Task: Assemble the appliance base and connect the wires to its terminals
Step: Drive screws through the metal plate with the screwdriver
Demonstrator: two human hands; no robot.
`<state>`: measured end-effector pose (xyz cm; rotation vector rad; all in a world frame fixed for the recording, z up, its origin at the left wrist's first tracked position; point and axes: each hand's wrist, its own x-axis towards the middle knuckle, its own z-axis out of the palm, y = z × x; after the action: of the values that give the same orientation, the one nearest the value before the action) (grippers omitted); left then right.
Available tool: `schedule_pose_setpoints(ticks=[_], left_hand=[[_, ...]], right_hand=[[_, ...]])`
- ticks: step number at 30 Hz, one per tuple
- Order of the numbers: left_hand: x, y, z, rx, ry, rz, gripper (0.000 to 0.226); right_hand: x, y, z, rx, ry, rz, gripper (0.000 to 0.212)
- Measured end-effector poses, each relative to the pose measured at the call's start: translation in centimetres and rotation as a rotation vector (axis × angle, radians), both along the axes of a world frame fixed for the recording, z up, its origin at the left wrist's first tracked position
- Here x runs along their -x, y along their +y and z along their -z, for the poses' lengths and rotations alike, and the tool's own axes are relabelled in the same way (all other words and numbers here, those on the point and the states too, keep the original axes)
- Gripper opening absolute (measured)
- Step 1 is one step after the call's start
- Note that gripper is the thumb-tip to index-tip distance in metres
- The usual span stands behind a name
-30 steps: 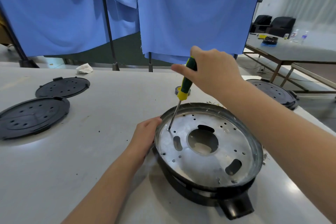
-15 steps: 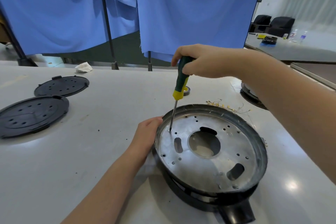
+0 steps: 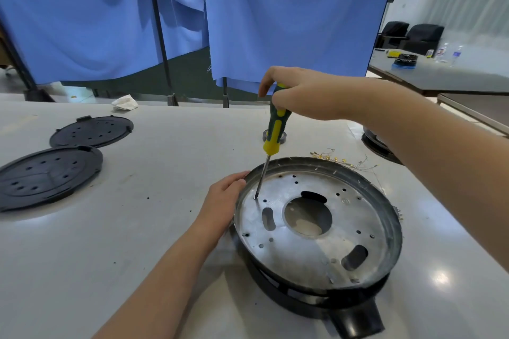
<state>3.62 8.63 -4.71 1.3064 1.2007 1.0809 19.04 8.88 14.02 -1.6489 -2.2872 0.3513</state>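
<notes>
Screwdriver meets appliance base on a white table.
The right hand grips the handle, tip on the metal plate; the left hand holds the rim.

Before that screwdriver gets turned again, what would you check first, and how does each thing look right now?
1. Screwdriver gripped firmly: ok, the right hand is curled round the top of its handle.
2. Tip seated at a hole: ok as far as shown; it meets the metal plate near the left edge. Whether a screw sits there: cannot tell.
3. Appliance base steadied: ok, the left hand holds its rim.
4. Shaft square to the plate: not ok, it leans, handle tilted right.
5. Loose wires clear of the tool: ok, they lie behind the base.
</notes>
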Motion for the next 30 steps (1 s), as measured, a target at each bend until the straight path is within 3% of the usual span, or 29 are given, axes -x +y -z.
schedule_pose_setpoints(ticks=[2,5,7,12,17,21,23,27,30], left_hand=[[0.4,0.1,-0.2,-0.138,0.104,0.018,0.031],[0.7,0.1,-0.5,-0.286,0.179,0.070,0.025],[0.6,-0.2,-0.9,-0.308,0.200,0.108,0.025],[0.0,0.2,-2.0,-0.374,0.272,0.141,0.027],[-0.7,0.7,-2.5,-0.364,0.159,0.109,0.025],[-0.8,0.9,-2.5,-0.363,0.153,0.037,0.025],[-0.9,1.0,-2.5,-0.364,0.165,-0.002,0.019],[-1.2,1.3,-2.4,-0.407,0.185,-0.089,0.019],[-1.3,1.2,-2.4,-0.425,0.240,-0.059,0.017]], right_hand=[[0.1,0.1,0.7,-0.113,-0.086,0.016,0.019],[-0.1,0.6,1.1,-0.424,-0.505,0.150,0.057],[-0.2,1.0,1.1,-0.505,-0.610,0.159,0.055],[-0.4,0.8,0.4,-0.130,-0.188,-0.020,0.012],[-0.5,0.7,-0.2,0.023,0.134,-0.065,0.046],[-0.1,0.6,0.6,0.041,0.185,-0.061,0.042],[0.1,0.6,1.1,-0.075,0.028,-0.029,0.037],[0.7,0.4,1.5,-0.554,-0.506,0.118,0.058],[0.7,0.6,1.5,-0.544,-0.479,0.047,0.040]])
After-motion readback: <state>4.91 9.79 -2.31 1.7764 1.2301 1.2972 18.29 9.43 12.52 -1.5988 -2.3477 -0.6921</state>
